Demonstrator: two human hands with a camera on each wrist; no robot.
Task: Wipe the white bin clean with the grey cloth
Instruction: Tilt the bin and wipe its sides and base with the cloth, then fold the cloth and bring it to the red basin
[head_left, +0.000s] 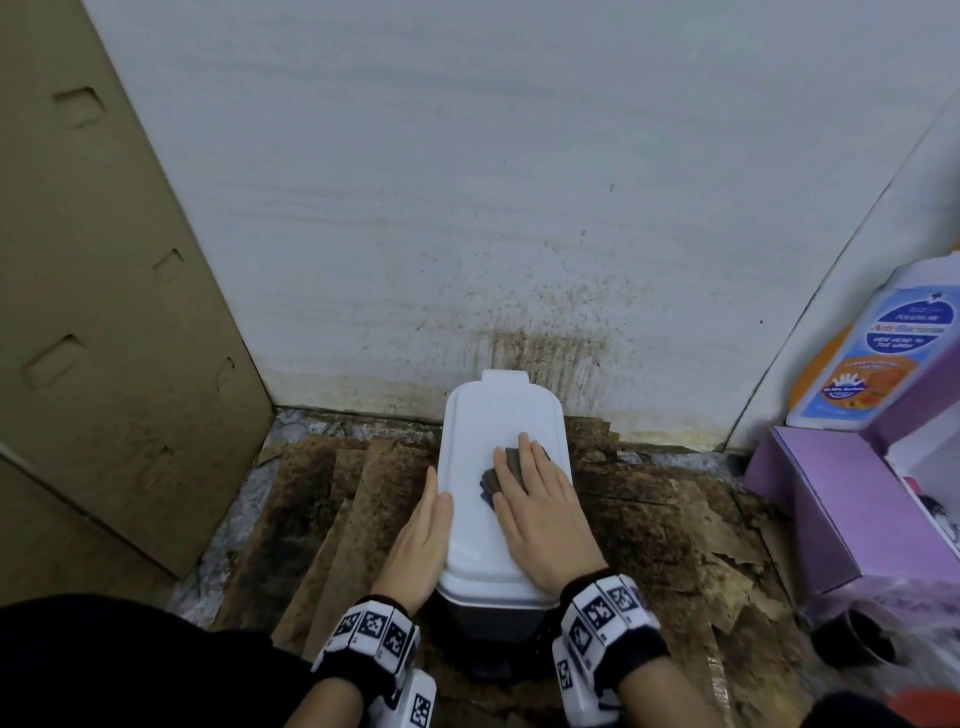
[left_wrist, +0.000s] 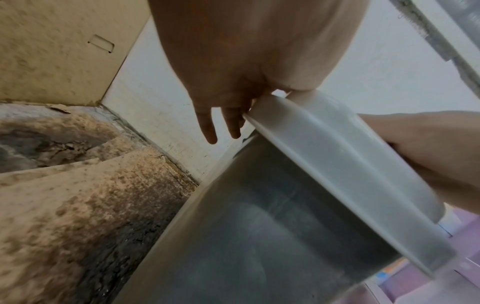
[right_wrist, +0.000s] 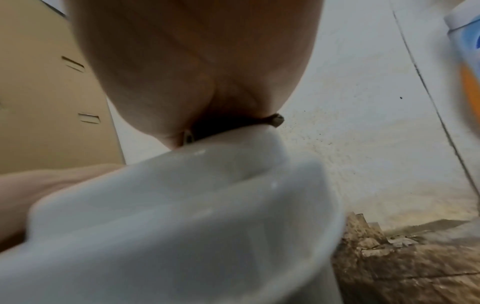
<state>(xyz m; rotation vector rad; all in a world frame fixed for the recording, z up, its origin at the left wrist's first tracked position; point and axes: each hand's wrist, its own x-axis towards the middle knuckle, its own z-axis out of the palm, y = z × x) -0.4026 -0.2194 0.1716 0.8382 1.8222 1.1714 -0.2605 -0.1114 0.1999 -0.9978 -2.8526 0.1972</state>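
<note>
The white bin (head_left: 485, 421) stands on the stained floor against the wall, its lid down and its grey body (left_wrist: 272, 236) below. My right hand (head_left: 540, 499) lies flat on the lid with straight fingers and presses the dark grey cloth (head_left: 498, 475) against it; a strip of the cloth (right_wrist: 272, 120) shows under the palm in the right wrist view. My left hand (head_left: 423, 535) rests flat against the lid's left edge (left_wrist: 311, 144), thumb on top, fingers (left_wrist: 210, 131) pointing down beside the bin.
A tan cardboard panel (head_left: 104, 312) leans on the left. A soiled white wall (head_left: 493, 234) rises right behind the bin. At the right are a purple box (head_left: 831, 493) and a white soap bottle (head_left: 883, 353). Dirty cardboard sheets (head_left: 337, 519) cover the floor.
</note>
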